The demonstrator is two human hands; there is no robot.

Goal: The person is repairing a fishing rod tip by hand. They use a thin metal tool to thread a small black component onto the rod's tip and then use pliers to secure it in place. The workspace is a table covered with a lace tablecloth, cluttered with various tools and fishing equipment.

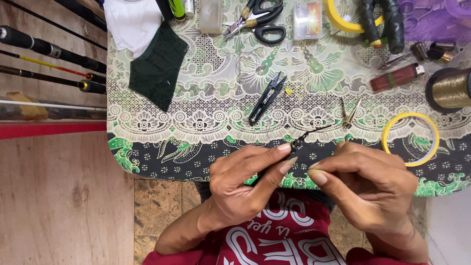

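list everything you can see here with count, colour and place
thin dark piece: 1, black, pinched at the fingertips
thread snips: 1, black, table centre
scissors: 1, black handles, top centre
tape rings: 2, yellow, right edge and top
gold thread spool: 1, gold, far right
small brass tool: 1, brass, right of centre
lighter: 1, dark red, upper right
dark cloth: 1, green, upper left
tablecloth: 1, green and white pattern
fishing rods: several, dark, left
left hand: 1, holds the thin dark piece
right hand: 1, beside it, fingers curled
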